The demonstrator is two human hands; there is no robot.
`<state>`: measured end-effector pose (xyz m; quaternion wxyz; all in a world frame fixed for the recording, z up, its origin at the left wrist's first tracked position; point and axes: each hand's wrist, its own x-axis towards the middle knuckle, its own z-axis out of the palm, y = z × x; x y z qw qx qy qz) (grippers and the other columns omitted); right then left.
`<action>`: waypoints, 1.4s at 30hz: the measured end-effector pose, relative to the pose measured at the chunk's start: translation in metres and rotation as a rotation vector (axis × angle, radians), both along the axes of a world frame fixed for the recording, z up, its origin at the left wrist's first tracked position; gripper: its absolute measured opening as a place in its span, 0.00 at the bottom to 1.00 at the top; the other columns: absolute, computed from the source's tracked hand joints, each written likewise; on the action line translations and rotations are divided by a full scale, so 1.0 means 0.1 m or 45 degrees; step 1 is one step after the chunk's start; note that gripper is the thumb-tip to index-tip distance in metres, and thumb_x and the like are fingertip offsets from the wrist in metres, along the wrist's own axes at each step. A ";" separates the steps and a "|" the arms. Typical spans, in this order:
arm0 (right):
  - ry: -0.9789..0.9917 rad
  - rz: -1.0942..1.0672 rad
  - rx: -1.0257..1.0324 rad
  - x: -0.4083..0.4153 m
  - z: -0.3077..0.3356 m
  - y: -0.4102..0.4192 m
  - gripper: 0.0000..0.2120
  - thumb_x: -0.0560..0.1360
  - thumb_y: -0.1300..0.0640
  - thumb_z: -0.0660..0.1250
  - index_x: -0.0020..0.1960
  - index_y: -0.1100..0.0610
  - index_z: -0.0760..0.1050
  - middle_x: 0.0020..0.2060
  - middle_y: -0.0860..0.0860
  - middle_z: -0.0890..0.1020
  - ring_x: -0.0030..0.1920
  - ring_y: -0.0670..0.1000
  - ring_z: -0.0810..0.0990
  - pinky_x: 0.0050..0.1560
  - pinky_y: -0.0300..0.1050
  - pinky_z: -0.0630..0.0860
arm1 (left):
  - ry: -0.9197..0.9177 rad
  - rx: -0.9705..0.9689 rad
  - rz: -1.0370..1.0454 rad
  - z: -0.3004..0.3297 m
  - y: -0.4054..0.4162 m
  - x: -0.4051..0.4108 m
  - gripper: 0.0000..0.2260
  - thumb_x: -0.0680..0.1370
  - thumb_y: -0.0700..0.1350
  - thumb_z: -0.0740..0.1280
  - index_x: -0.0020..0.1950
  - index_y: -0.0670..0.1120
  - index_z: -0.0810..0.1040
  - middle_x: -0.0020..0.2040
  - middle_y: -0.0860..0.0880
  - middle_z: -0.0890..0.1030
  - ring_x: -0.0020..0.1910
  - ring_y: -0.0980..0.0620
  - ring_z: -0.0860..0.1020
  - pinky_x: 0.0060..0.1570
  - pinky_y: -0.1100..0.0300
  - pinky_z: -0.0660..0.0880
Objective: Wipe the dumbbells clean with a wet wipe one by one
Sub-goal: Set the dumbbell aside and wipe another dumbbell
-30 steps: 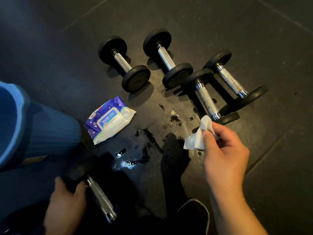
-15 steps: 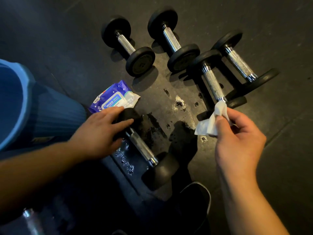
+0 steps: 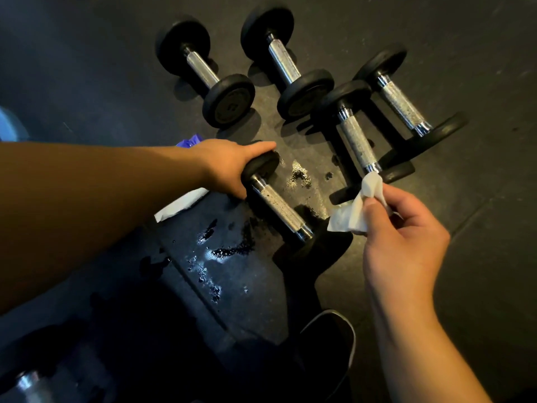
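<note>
My left hand (image 3: 229, 167) grips the far black head of a small dumbbell (image 3: 279, 207) that lies on the dark floor in the middle of the view, chrome handle pointing toward me. My right hand (image 3: 404, 239) pinches a crumpled white wet wipe (image 3: 360, 207) just right of that dumbbell, not touching it. Several more dumbbells lie beyond: one (image 3: 203, 69) at far left, one (image 3: 286, 64) beside it, and two (image 3: 359, 144) (image 3: 404, 104) at right.
The purple and white wet wipe pack (image 3: 180, 203) lies mostly hidden under my left forearm. Wet patches (image 3: 223, 251) shine on the rubber floor. A blue bin edge (image 3: 8, 126) shows at left. My shoe (image 3: 334, 338) is at the bottom, another chrome handle (image 3: 27, 382) at bottom left.
My left hand has carried the dumbbell up and to the right, setting it closer to the row. My right hand with the wipe has stayed roughly where it was.
</note>
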<state>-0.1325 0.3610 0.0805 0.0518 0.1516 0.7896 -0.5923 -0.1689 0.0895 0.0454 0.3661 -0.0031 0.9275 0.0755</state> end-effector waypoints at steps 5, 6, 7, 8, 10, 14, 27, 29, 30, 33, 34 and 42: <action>-0.031 -0.021 0.014 -0.02 -0.01 0.03 0.10 0.78 0.60 0.70 0.56 0.49 0.84 0.52 0.49 0.84 0.53 0.48 0.81 0.57 0.55 0.80 | -0.008 0.007 0.068 0.01 0.03 -0.13 0.46 0.68 0.53 0.75 0.78 0.65 0.51 0.57 0.47 0.78 0.46 0.48 0.72 0.44 0.58 0.69; -0.039 -0.032 0.015 -0.02 -0.01 0.04 0.10 0.78 0.60 0.70 0.57 0.50 0.84 0.52 0.50 0.84 0.53 0.49 0.82 0.58 0.56 0.80 | 0.005 -0.008 0.078 0.01 0.05 -0.15 0.45 0.68 0.53 0.75 0.78 0.65 0.52 0.58 0.47 0.78 0.46 0.48 0.73 0.44 0.58 0.69; -0.042 -0.044 0.014 -0.02 -0.01 0.06 0.10 0.77 0.59 0.70 0.57 0.50 0.84 0.52 0.50 0.84 0.53 0.49 0.82 0.57 0.57 0.80 | 0.013 -0.029 0.093 0.01 0.07 -0.16 0.44 0.68 0.54 0.74 0.78 0.65 0.53 0.59 0.47 0.78 0.46 0.48 0.73 0.43 0.58 0.70; -0.039 -0.057 0.008 -0.02 -0.01 0.07 0.10 0.77 0.59 0.70 0.56 0.50 0.84 0.51 0.50 0.84 0.52 0.49 0.81 0.57 0.57 0.80 | 0.008 -0.042 0.120 0.01 0.08 -0.16 0.44 0.67 0.54 0.75 0.78 0.65 0.53 0.58 0.47 0.78 0.46 0.48 0.74 0.43 0.57 0.72; -0.029 -0.091 0.002 -0.04 -0.01 0.12 0.09 0.77 0.59 0.70 0.55 0.49 0.84 0.50 0.49 0.84 0.49 0.48 0.81 0.55 0.57 0.80 | -0.057 -0.044 0.239 0.02 0.09 -0.13 0.45 0.66 0.53 0.76 0.77 0.65 0.56 0.58 0.47 0.78 0.45 0.47 0.77 0.42 0.55 0.78; -0.028 -0.165 -0.021 -0.07 0.01 0.20 0.09 0.77 0.61 0.70 0.55 0.51 0.84 0.46 0.47 0.85 0.45 0.44 0.81 0.53 0.53 0.80 | -0.270 0.098 0.753 0.04 0.14 0.08 0.41 0.66 0.44 0.78 0.76 0.59 0.65 0.64 0.43 0.74 0.51 0.41 0.78 0.42 0.42 0.82; -0.060 0.300 0.360 0.10 -0.12 0.20 0.14 0.78 0.60 0.69 0.61 0.49 0.81 0.53 0.46 0.79 0.52 0.47 0.79 0.53 0.43 0.76 | -0.570 0.480 1.346 0.02 0.06 0.58 0.18 0.74 0.50 0.71 0.59 0.41 0.79 0.47 0.40 0.81 0.42 0.42 0.81 0.38 0.55 0.79; 0.026 0.425 0.519 0.22 -0.19 0.11 0.14 0.77 0.61 0.68 0.60 0.49 0.80 0.51 0.47 0.78 0.50 0.48 0.78 0.50 0.41 0.74 | -0.359 0.492 1.329 0.07 0.05 0.66 0.21 0.74 0.56 0.73 0.63 0.47 0.76 0.56 0.43 0.80 0.45 0.43 0.81 0.40 0.53 0.80; 0.072 0.476 0.582 0.27 -0.23 0.06 0.13 0.76 0.61 0.68 0.58 0.49 0.80 0.50 0.48 0.78 0.49 0.48 0.78 0.49 0.41 0.72 | -0.229 0.449 1.274 0.10 0.04 0.71 0.27 0.74 0.59 0.72 0.69 0.51 0.73 0.62 0.46 0.77 0.48 0.44 0.80 0.40 0.52 0.81; 0.184 0.569 0.721 0.40 -0.37 -0.05 0.10 0.75 0.62 0.67 0.54 0.52 0.79 0.47 0.49 0.80 0.45 0.50 0.77 0.43 0.42 0.68 | 0.039 0.262 0.877 0.12 0.03 0.93 0.39 0.70 0.69 0.68 0.77 0.58 0.61 0.75 0.50 0.67 0.67 0.45 0.73 0.61 0.50 0.75; 0.215 0.587 0.761 0.42 -0.42 -0.08 0.10 0.74 0.63 0.68 0.53 0.53 0.79 0.47 0.50 0.80 0.44 0.51 0.78 0.42 0.42 0.68 | 0.069 0.193 0.698 0.11 0.05 1.02 0.43 0.68 0.73 0.66 0.78 0.58 0.58 0.78 0.49 0.63 0.72 0.45 0.69 0.66 0.48 0.71; 0.289 0.832 0.976 0.56 -0.58 -0.35 0.17 0.72 0.65 0.66 0.60 0.60 0.79 0.64 0.53 0.78 0.52 0.57 0.81 0.48 0.51 0.81 | 0.118 0.040 0.336 -0.03 0.27 1.28 0.56 0.68 0.66 0.73 0.80 0.54 0.37 0.81 0.49 0.41 0.76 0.43 0.63 0.67 0.47 0.69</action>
